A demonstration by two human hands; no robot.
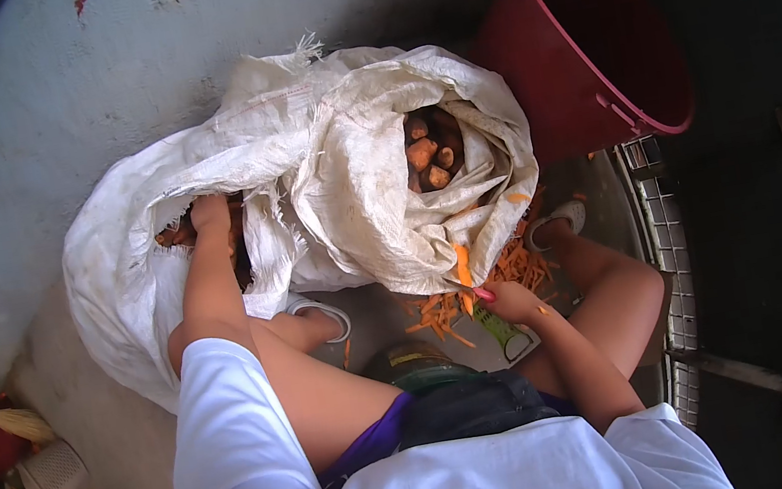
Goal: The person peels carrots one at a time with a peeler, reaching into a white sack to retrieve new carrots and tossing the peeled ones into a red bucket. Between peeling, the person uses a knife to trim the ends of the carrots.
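Note:
My left arm reaches down into the opening of the left white woven sack (115, 255). My left hand (211, 214) is among brownish-orange roots (175, 236) that look like carrots, and its fingers are hidden. Low at the right, my right hand (513, 303) is closed around the red handle of a small blade (485, 294), a knife or peeler. Long orange peel strips (462, 266) hang beside the blade, in front of the right white sack (364, 162). More carrots (425, 152) show in that sack's rolled-open mouth.
Orange peelings (521, 268) are scattered on the floor between my feet. A large red bucket (539, 50) stands behind the right sack. A wire rack (667, 254) runs along the right. At the far left are a perforated basket (54, 482) and a broom (21, 422). A wall rises behind the sacks.

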